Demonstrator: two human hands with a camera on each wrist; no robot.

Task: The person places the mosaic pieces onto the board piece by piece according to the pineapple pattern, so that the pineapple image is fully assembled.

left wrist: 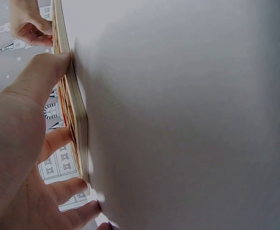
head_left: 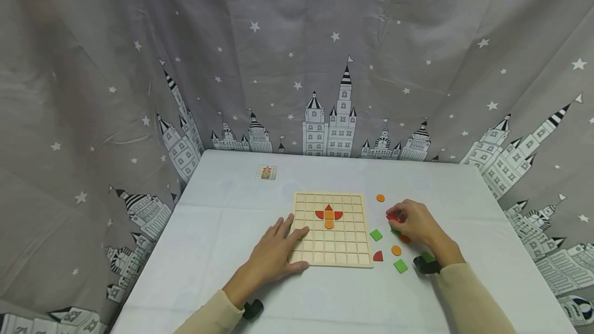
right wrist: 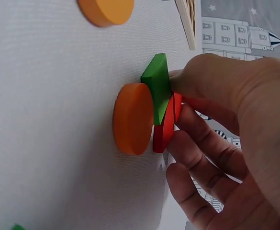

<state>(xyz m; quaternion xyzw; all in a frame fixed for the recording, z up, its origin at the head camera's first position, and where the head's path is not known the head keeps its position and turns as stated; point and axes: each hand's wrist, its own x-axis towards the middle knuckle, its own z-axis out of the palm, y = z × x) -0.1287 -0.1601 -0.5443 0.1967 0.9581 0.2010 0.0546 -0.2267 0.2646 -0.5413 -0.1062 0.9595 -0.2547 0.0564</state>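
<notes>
A wooden grid board lies on the white table. On it, a red triangle, two red quarter circles, an orange square and an orange disc form a small figure. My left hand rests spread along the board's left edge, thumb at the near corner. To the board's right, my right hand pinches a red piece between thumb and fingers, low over the table. Beside those fingertips are another red piece, a green square and an orange disc.
Other loose pieces lie right of the board: orange discs, green squares and a red quarter circle. A small picture card lies at the back left. A grey curtain hangs behind the table.
</notes>
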